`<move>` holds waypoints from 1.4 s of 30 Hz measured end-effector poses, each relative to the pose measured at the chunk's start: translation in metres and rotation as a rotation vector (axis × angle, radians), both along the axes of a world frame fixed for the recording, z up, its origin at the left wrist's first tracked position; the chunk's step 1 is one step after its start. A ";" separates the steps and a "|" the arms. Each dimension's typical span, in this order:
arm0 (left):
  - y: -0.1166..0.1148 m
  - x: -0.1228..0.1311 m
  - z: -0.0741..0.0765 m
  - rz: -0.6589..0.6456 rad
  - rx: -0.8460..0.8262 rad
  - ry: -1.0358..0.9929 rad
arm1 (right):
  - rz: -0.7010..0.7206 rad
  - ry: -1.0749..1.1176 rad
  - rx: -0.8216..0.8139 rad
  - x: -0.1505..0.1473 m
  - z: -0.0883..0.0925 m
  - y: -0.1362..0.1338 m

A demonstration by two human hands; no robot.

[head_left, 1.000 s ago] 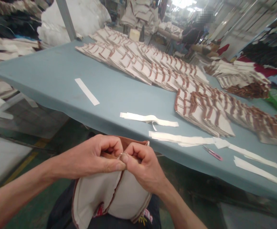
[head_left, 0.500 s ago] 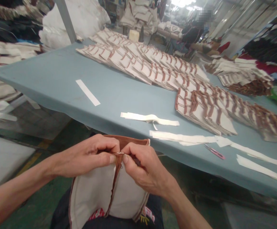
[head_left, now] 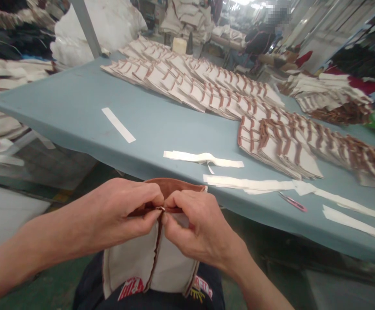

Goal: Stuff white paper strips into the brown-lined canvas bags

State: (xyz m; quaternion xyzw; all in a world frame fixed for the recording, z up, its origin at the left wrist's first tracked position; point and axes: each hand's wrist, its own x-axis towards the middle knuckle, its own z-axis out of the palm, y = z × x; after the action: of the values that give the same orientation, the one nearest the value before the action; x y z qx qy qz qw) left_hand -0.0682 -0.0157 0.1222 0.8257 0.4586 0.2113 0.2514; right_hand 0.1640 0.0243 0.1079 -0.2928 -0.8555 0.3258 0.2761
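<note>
A white fabric piece with brown edging (head_left: 174, 262) hangs over my lap, a brown seam running down its middle. My left hand (head_left: 132, 211) pinches its brown upper edge at the seam between thumb and forefinger. Right against it, my right hand (head_left: 187, 219) pinches the same edge from the other side, so the fingertips nearly meet. Behind the hands shows the brown inside of the piece's opening. What lies exactly between the fingertips is mostly hidden.
On the blue table (head_left: 71, 99) lie a single white strip (head_left: 119, 125), several more white strips (head_left: 203, 159) and pink-handled thread snips (head_left: 292, 201). Overlapping rows of white-and-brown fabric pieces (head_left: 187, 86) stretch along the far side. A person (head_left: 258, 41) is in the background.
Both hands have drawn closer together at the seam, with the left shifted slightly right. The lower part of the fabric piece has risen and swung a little.
</note>
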 end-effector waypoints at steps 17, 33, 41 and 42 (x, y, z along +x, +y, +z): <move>-0.004 0.011 -0.011 0.101 -0.049 0.022 | 0.052 -0.030 0.206 0.009 -0.006 0.006; 0.003 0.015 -0.018 0.214 -0.283 -0.107 | -0.028 -0.024 0.685 0.000 -0.013 0.007; 0.001 0.020 -0.012 0.221 -0.337 -0.223 | -0.106 0.018 0.719 -0.009 -0.019 0.005; 0.000 0.021 -0.012 0.212 -0.343 -0.246 | -0.107 0.022 0.699 -0.009 -0.021 0.005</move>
State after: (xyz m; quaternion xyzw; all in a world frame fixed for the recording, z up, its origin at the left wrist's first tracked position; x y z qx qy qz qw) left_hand -0.0475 -0.0162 0.1100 0.6862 0.5381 0.2545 0.4181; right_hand 0.1546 0.0291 0.0866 -0.2216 -0.8958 0.0017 0.3853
